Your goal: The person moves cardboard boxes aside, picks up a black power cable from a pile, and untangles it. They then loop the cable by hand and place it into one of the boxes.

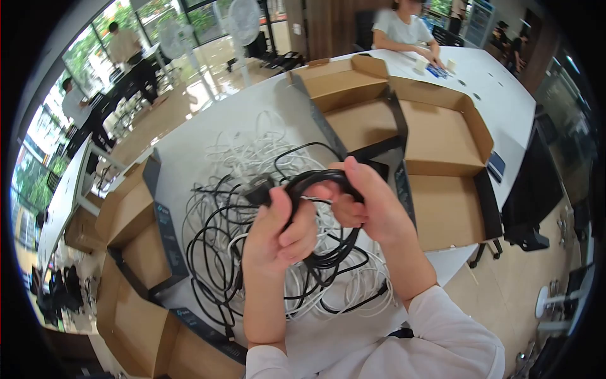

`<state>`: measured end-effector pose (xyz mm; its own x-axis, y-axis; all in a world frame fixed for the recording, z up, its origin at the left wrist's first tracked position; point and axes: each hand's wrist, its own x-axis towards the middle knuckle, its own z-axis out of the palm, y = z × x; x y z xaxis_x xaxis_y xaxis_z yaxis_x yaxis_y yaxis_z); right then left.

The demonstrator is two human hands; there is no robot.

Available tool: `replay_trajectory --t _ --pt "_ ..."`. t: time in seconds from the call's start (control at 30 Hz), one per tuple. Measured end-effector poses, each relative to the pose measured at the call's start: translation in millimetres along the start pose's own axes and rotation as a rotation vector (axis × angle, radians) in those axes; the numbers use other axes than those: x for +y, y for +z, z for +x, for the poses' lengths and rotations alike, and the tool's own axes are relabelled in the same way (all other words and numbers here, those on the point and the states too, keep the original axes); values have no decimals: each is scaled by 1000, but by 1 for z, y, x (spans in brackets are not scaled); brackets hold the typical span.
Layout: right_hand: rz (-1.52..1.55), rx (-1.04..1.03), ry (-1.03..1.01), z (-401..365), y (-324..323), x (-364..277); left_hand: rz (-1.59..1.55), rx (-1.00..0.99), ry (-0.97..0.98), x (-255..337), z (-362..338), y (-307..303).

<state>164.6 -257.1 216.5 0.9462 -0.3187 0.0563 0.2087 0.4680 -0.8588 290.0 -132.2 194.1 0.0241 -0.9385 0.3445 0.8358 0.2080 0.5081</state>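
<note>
Both hands grip a coiled black cable (pixel 338 252), held above the table in the middle of the head view. My left hand (pixel 282 230) is closed around the coil's left side, and a black connector (pixel 259 191) sticks out beside its thumb. My right hand (pixel 369 199) is closed on the upper right of the loops, thumb on top. Below and behind them lies a tangle of black cables (pixel 205 246) and white cables (pixel 252 148). The hands hide part of that pile.
Open cardboard boxes stand on both sides: one (pixel 445 132) at the right, another (pixel 369 120) at the back, others (pixel 136 316) at the left. A dark phone-like object (pixel 496 167) lies near the right edge of the white table (pixel 214 120). A person (pixel 404 35) sits across.
</note>
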Motion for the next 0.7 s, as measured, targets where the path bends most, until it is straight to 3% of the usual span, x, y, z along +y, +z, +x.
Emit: replay_trajectory --t 0.17,0.3,0.63,0.7 --pt "-25 7 -29 1 -7 1 168 30 -24 2 0 6" --pt "-90 -80 -25 3 -10 2 282 204 -60 7 -3 11" --pt "-219 -42 21 -5 -2 -10 506 273 -94 8 -6 15" --pt "-302 16 -47 -4 0 -6 378 350 -49 5 -11 10"
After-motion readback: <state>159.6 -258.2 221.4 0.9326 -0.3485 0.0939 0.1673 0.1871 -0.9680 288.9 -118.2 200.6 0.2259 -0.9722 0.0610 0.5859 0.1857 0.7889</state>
